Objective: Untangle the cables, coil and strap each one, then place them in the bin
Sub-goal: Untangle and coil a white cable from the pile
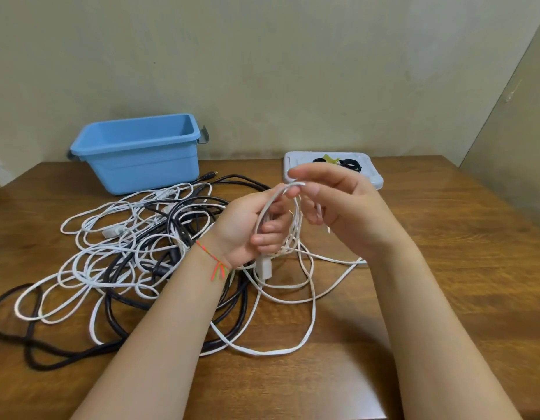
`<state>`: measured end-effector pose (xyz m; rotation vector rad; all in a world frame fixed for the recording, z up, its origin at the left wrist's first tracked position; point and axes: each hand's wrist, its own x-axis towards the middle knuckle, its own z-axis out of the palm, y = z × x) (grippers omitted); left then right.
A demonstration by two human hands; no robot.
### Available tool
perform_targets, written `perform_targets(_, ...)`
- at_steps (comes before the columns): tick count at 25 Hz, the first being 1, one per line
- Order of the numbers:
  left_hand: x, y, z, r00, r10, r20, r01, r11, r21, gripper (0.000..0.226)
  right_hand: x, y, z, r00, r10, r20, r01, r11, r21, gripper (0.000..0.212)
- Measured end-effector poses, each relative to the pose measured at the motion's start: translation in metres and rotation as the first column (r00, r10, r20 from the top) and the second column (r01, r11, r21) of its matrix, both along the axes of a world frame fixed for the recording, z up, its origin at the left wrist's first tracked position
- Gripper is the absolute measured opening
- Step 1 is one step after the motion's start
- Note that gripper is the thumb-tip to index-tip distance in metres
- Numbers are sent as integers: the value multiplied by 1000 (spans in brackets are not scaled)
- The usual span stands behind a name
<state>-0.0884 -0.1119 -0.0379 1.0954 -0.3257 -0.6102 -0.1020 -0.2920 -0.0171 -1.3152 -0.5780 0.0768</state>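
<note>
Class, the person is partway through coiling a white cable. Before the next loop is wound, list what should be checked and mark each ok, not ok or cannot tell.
1. Left hand grips the started coil: ok.
2. Right hand pinches the top of the loop: ok.
3. Rest of the white cable free of the tangled pile: cannot tell.
4. Straps within reach on the white lid: ok.
5. Blue bin open to receive cables: ok.

Glossy wood table (444, 237), seemingly smooth plastic bin (147, 168)
</note>
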Motion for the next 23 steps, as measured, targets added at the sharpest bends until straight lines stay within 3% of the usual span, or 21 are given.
perform_targets(2, 1, 3, 0, 986, -160, -38, 157, 986, -62, 43, 3, 0, -1, 992, -102, -74, 107, 993, 60, 18)
perform_targets(4, 2, 5, -4, 966, -257, -40, 251, 961, -114, 47, 7, 1, -5, 949, -310, -64, 310, 951, -14, 11)
perform_targets(6, 4, 8, -8, 943, -330, -48, 312, 925, -217, 48, 12, 4, -12, 850, -516, 104, 526, 828, -195, 4)
perform_targets(8, 8, 11, -11, 935, -346, -71, 305, 892, -334, 42, 16, 9, -21, 803, -553, 222, 596, 734, -326, 9)
perform_targets(10, 13, 11, -12, 962, -225, -155, 143, 899, -414, 42, 19, 12, -27, 819, -533, 213, 567, 694, -443, 12)
perform_targets(12, 15, 10, -12, 961, -1, -277, -132, 878, -460, 46, 21, 12, -33, 825, -515, 233, 542, 607, -580, 14)
perform_targets(15, 20, 17, -12, 863, 332, -382, -492, 727, -479, 50, 23, 10, -36, 836, -440, 327, 520, 444, -730, 22)
perform_targets(17, 22, 28, -11, 796, 461, -392, -606, 610, -511, 51, 23, 8, -34, 866, -371, 334, 464, 352, -813, 25)
perform_targets(20, 22, 37, -7, 777, 560, -285, -614, 577, -539, 50, 16, 12, -28, 935, -209, 287, 333, 233, -914, 26)
perform_targets(21, 21, 35, -5, 777, 598, -197, -605, 622, -497, 48, 12, 17, -27, 953, -150, 262, 292, 233, -928, 26)
perform_targets(23, 17, 22, -4, 741, 663, 108, -624, 738, -255, 44, 5, 27, -26, 965, -41, 258, 259, 297, -919, 24)
